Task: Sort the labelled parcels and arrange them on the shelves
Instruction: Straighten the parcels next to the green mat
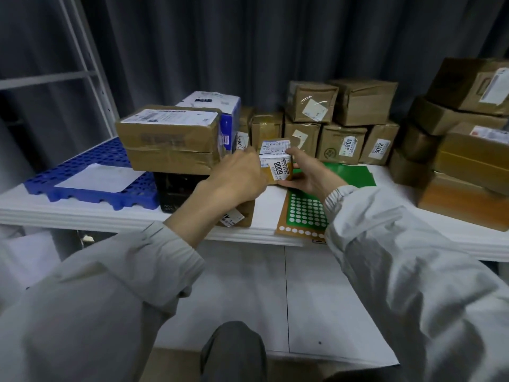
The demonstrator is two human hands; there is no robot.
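A small brown parcel (276,164) with a white label reading 6008 sits just above the white shelf (137,213) near the middle. My left hand (237,177) grips its left side and my right hand (305,172) cups its right side and bottom. Behind it stand brown parcels labelled 3001 (341,144) and 3012 (380,147), with two more boxes (311,102) stacked on top. A wide flat carton (168,139) with a white label lies to the left on a black box (176,188).
A blue perforated plastic pallet (91,177) with a white sheet lies at the shelf's left. A green sheet of white round stickers (305,210) lies under my right wrist. More brown cartons (465,150) pile up at the right. A white and blue box (217,111) stands behind the flat carton.
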